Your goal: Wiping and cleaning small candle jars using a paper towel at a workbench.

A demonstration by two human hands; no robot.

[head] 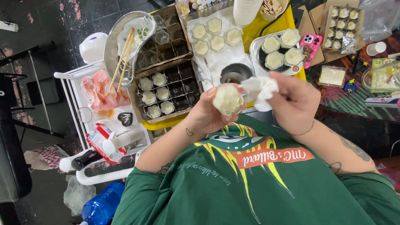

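Observation:
My left hand (208, 112) grips a small flower-shaped clear cup filled with pale cream wax (228, 100), tilted toward me. My right hand (293, 102) pinches a crumpled white tissue (259, 91) right against the cup's edge. Both hands are raised above my green shirt, in front of a yellow table (266, 25).
A divided cardboard box (166, 89) holds several filled cups. More filled cups sit on white paper (216, 35) and on a round tray (277, 50). A metal pan with chopsticks (125, 46), a pink phone (310, 46), a small dark pot (235, 73) and a white cart (104, 125) are nearby.

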